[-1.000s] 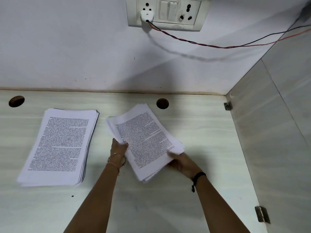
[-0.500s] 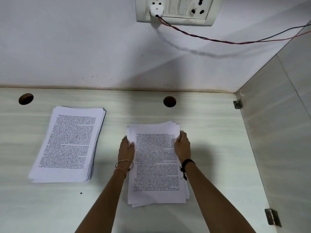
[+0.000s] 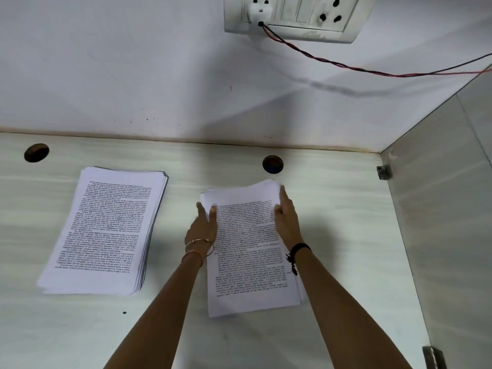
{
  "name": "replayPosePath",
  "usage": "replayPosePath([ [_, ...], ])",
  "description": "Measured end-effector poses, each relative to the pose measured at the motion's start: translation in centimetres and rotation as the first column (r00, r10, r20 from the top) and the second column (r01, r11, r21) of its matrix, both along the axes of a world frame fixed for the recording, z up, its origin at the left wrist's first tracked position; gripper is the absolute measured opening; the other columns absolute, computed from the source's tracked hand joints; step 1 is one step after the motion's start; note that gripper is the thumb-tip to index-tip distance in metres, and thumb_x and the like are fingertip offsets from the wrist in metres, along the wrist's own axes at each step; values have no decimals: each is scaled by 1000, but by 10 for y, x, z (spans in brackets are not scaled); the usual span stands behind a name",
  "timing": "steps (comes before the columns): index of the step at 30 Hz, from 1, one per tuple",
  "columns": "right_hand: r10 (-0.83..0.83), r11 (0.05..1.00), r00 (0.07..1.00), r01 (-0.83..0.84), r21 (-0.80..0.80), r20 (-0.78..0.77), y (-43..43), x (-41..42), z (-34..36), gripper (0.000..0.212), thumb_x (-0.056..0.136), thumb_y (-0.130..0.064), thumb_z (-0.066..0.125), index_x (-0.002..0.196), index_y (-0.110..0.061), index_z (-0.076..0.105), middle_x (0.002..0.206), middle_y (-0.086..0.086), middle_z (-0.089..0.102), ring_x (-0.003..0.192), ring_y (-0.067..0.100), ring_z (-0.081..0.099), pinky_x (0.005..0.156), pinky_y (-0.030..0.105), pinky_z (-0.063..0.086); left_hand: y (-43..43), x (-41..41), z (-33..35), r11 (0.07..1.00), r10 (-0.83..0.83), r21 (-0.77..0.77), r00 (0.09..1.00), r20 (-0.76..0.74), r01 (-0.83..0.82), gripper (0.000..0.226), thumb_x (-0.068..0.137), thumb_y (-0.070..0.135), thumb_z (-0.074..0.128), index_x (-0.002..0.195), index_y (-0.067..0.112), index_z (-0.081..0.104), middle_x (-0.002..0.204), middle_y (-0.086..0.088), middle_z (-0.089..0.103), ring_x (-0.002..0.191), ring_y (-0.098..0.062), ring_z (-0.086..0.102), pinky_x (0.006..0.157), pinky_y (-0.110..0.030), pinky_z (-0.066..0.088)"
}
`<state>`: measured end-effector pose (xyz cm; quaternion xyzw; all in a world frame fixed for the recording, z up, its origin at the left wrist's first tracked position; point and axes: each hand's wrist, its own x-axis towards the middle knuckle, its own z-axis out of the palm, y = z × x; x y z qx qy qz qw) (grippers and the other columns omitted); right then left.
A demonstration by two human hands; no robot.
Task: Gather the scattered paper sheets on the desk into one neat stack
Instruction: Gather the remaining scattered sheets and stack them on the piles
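Both bare forearms come up from the bottom of the frame toward its middle. The left hand (image 3: pixel 203 227) is flat and stretched, fingers pointing up in the frame, thumb a little apart. The right hand (image 3: pixel 287 218) is also flat, fingers straight and together. The palms face each other. Thin bangles circle the left wrist, a dark band the right.

A wall socket panel (image 3: pixel 292 18) feeds a twisted, perhaps red-and-black, wire (image 3: pixel 346 66).

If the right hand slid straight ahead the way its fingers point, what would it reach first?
The right hand points up and slightly left along the paper stack; past its far corner, probably the desk's cable hole, though it may pass just right of it.
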<state>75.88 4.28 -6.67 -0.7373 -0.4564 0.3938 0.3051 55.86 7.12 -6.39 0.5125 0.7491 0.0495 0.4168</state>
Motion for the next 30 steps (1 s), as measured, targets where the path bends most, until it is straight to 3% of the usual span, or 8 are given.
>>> replayPosePath([
  [3, 37, 998, 999, -39, -46, -40, 6, 3, 2, 61, 101, -5, 31, 153, -20, 2, 157, 7, 20, 138, 26, 31, 107, 28, 27, 3, 4, 5, 994, 8, 106, 995, 99, -18, 67, 95, 55, 20, 150, 20, 4, 145, -20, 37, 130, -37, 43, 105, -50, 36],
  [6, -122, 990, 986, 114, -78, -110, 12, 4, -3, 62, 101, -10, 36, 153, -18, 3, 160, 6, 16, 144, 24, 25, 116, 35, 23, 10, 8, 8, 992, 21, 119, 987, 160, -41, 64, 97, 45, 26, 149, 10, 13, 151, -18, 30, 139, -33, 30, 113, -49, 28],
  [11, -42, 994, 981, 22, -108, -191, 19, 8, -1, 44, 95, -15, 54, 137, -13, 43, 133, 10, 54, 118, 25, 54, 93, 31, 45, 16, 11, 15, 985, -129, 142, 957, 258, 94, 62, 94, 39, 39, 149, 18, 18, 150, -14, 31, 136, -33, 36, 110, -46, 32],
  [18, -460, 875, 800, 483, -41, -385, 43, 30, 4, 11, 92, -22, 59, 101, -20, 54, 96, -2, 59, 86, 13, 56, 81, 27, 47, 0, -5, 11, 998, 61, 0, 954, 293, -64, 46, 90, 17, 56, 133, 4, 44, 128, -16, 55, 120, -33, 52, 85, -27, 38],
  [21, -358, 929, 904, 321, -182, -232, 22, 32, -2, 16, 94, -40, 46, 86, -28, 52, 90, -1, 58, 79, 15, 52, 66, 24, 41, -17, -13, 2, 989, 145, -37, 942, 304, -140, 41, 82, 21, 59, 119, 2, 56, 117, -20, 61, 110, -36, 57, 80, -33, 43],
  [24, -267, 949, 953, 233, -214, -143, -18, 24, -7, 26, 99, -32, 40, 93, -15, 58, 93, 0, 60, 81, 15, 53, 63, 21, 39, -31, -12, -7, 959, 277, -32, 905, 323, -282, 40, 77, 31, 59, 105, 3, 58, 108, -19, 63, 108, -38, 58, 85, -38, 44],
  [27, -362, 927, 930, 352, -127, -66, -46, 12, -2, 26, 100, -19, 36, 101, -5, 58, 89, 5, 59, 81, 21, 52, 62, 28, 35, -41, 0, -6, 933, 348, -27, 883, 316, -358, 37, 94, 27, 51, 121, 3, 49, 119, -18, 58, 114, -35, 54, 93, -36, 41],
  [30, -205, 976, 979, 203, -79, -7, -65, 0, 0, 27, 102, -13, 33, 117, -5, 53, 91, 15, 59, 76, 27, 53, 67, 30, 38, -52, 10, -3, 911, 389, 5, 866, 313, -411, 41, 97, 29, 43, 130, 4, 43, 126, -23, 55, 117, -37, 51, 97, -37, 39],
])
